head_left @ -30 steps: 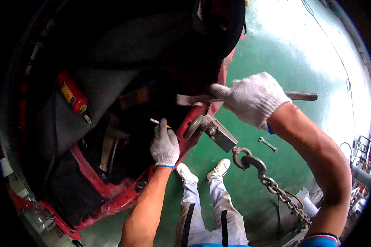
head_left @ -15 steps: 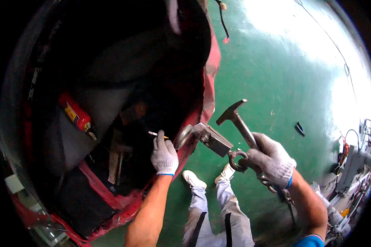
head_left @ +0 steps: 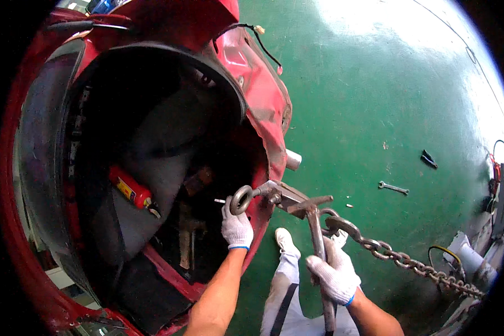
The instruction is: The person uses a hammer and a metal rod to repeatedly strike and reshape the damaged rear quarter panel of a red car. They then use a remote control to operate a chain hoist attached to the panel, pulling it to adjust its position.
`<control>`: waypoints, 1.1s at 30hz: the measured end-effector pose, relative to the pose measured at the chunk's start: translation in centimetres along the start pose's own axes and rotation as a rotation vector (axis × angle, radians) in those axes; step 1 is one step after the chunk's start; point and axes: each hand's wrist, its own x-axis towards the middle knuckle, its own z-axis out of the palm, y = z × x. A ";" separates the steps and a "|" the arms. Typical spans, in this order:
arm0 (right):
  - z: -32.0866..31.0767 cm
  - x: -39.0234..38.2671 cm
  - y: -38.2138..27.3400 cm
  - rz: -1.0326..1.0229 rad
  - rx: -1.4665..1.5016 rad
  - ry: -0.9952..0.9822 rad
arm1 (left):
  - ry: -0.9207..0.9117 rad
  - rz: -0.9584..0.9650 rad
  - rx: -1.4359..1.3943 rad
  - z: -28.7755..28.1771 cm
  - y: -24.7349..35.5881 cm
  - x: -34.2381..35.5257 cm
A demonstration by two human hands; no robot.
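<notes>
My left hand (head_left: 237, 229), in a white knit glove, is closed with a white cigarette (head_left: 220, 200) between its fingers. Just beside those fingers is the steel ring (head_left: 241, 200) of a pull clamp (head_left: 288, 197), which is fixed to the dented red edge of the car's open rear. My right hand (head_left: 336, 273), gloved too, grips a metal hammer (head_left: 317, 238) by its handle. The hammer's head overlaps the clamp's outer end; whether they touch I cannot tell. From a hook (head_left: 343, 225) at that end, a steel chain (head_left: 409, 262) runs off to the lower right.
Inside the dark trunk lie a red fire extinguisher (head_left: 130, 187) and a long flat piece (head_left: 185, 241). A wrench (head_left: 393, 188) and pliers (head_left: 429, 159) rest on the green floor (head_left: 353, 112). A loose wire (head_left: 266, 49) hangs from the car body. Equipment (head_left: 470, 255) stands at the right.
The hammer has come left and down, from raised beside the clamp to in front of its outer end. The chain now stretches out to the right. My left hand stays by the ring.
</notes>
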 end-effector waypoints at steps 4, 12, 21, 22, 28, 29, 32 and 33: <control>-0.8 -0.8 2.6 -0.116 -0.069 0.035 | -0.038 -0.010 0.015 -0.5 -0.2 0.0; 0.6 -3.2 6.8 0.140 -0.132 0.020 | 0.074 0.031 -0.689 -2.8 -2.3 -0.2; 16.5 4.8 5.3 0.067 -0.370 -0.214 | -0.291 -0.288 -1.593 -21.6 0.1 -6.3; 18.6 6.9 5.6 0.012 -0.223 -0.200 | -0.318 -0.321 -1.632 -22.2 -0.4 -6.4; 28.5 17.6 5.4 0.003 0.129 0.053 | -0.336 -0.373 -1.735 -22.7 -3.9 -4.9; 29.7 19.1 5.7 -0.011 0.194 0.100 | -0.322 -0.375 -1.738 -23.1 -4.6 -4.8; 30.9 23.2 7.3 -0.106 0.277 0.159 | -0.254 -0.374 -1.723 -25.0 -6.0 -4.5; 31.0 24.5 7.9 -0.134 0.311 0.192 | -0.238 -0.360 -1.717 -25.7 -6.3 -4.3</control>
